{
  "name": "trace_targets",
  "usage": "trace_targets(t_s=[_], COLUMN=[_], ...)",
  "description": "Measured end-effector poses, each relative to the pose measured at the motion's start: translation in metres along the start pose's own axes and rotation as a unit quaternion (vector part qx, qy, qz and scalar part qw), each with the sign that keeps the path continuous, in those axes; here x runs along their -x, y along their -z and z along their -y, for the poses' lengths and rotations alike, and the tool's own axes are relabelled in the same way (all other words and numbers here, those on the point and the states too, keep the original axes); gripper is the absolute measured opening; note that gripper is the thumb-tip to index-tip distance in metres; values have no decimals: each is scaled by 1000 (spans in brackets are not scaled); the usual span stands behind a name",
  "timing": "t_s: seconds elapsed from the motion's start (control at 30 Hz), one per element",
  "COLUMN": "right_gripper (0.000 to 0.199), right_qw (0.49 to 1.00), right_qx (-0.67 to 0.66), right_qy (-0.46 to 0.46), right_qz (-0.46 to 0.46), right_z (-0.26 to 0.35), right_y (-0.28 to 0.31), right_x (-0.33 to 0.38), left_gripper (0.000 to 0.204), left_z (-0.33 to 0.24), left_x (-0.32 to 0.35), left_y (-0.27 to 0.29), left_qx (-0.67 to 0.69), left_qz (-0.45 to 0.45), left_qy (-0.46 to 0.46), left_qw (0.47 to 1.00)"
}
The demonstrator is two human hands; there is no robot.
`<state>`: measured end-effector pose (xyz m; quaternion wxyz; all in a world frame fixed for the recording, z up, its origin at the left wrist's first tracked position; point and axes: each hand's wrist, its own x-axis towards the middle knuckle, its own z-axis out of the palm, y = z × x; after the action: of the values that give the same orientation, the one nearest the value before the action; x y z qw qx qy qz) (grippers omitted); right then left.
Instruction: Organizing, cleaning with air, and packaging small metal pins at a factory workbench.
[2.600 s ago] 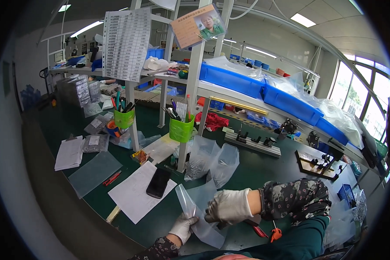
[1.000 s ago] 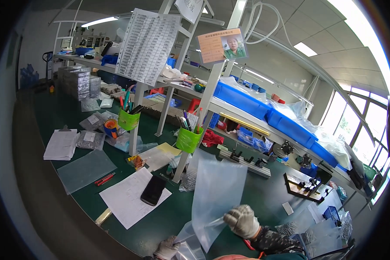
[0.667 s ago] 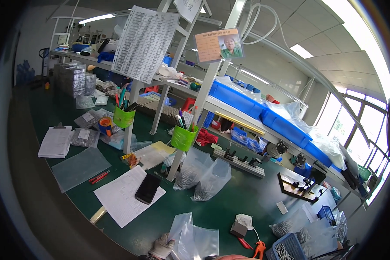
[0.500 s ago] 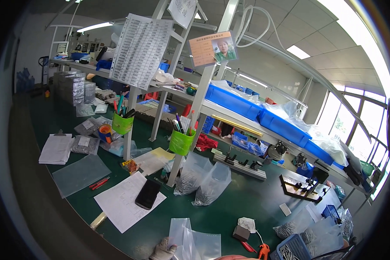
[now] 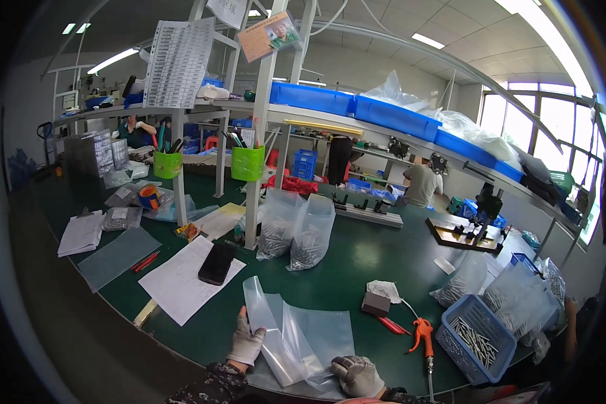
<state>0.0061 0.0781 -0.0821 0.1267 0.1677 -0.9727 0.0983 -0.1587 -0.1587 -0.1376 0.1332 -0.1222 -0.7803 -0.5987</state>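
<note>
A factory workshop, judging by the green tabletop (image 5: 377, 259), basket (image 5: 476, 308) of metal rods (image 5: 475, 345), orange air gun (image 5: 422, 332), blue bins (image 5: 397, 119)

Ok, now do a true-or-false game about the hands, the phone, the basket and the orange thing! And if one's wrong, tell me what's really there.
1. The left hand is touching clear plastic. True.
2. The right hand is bare. False: it is gloved.
3. The phone lies in the blue basket. False: it lies on the white paper.
4. The blue basket holds small metal rods. True.
5. The gun-shaped tool is left of the phone. False: it is to the right, near the blue basket.
</note>
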Motion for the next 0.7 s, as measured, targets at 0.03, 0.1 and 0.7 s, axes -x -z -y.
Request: trace_targets(t_s=[0.03,0.1,0.7], right_gripper=[30,24,55], right_qw=[999,998,934], right_qx=[-8,-6,0], right_qy=[36,30,-352], right_qz=[-38,-62,62], right_z=[-4,1,-35], right_y=[-1,6,38], right_x=[-5,-11,-68], left_gripper=[76,79,32], left_z=[11,11,-100], left_x=[-2,-5,29], left_y=[-3,2,63], left_qx=[-4,166,-295], left_qz=[-5,23,107], left_qy=[5,50,-279], left_qw=[1000,985,908])
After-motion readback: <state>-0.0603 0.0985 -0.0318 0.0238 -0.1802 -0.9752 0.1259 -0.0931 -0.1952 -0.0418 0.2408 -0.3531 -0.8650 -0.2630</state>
